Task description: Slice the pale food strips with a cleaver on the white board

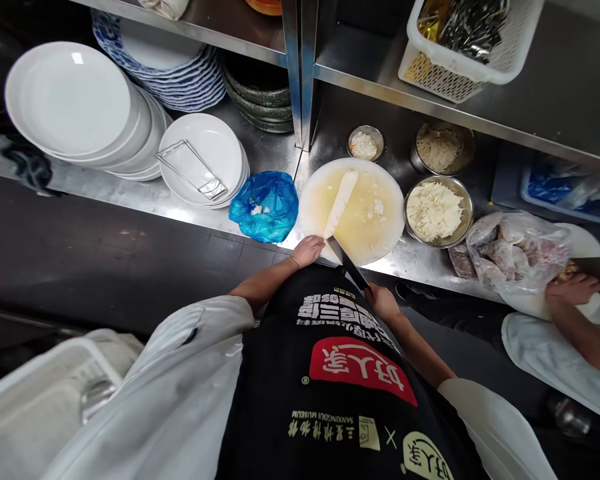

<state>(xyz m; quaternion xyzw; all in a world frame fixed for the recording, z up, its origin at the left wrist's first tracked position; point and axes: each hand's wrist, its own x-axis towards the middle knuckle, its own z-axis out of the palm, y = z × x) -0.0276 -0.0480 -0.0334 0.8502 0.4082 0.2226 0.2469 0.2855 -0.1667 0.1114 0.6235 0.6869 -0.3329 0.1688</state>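
On the round white cutting board (pixel 313 200) lies a long, pale, tapering vegetable piece (pixel 344 193), its exact kind unclear. My left hand (pixel 309 251) is closed at the near end of this piece, with the fingertips partly hidden. My right hand (pixel 383 303) grips the handle of a kitchen knife (pixel 349 261). The blade tip points at the near end of the vegetable, close to my left fingers. Small white scraps (pixel 376 209) lie on the right half of the board. A steel bowl of pale sliced pieces (pixel 436 210) stands just right of it.
Left of the board is a blue plastic bag (pixel 265 207), then stacked white plates (pixel 195 153). Smaller bowls (pixel 365 143) stand behind the board. A steel shelf (pixel 360 83) overhangs the back. At right, a co-worker's hand (pixel 573 290) is beside a clear bag of meat-like pieces (pixel 517 247).
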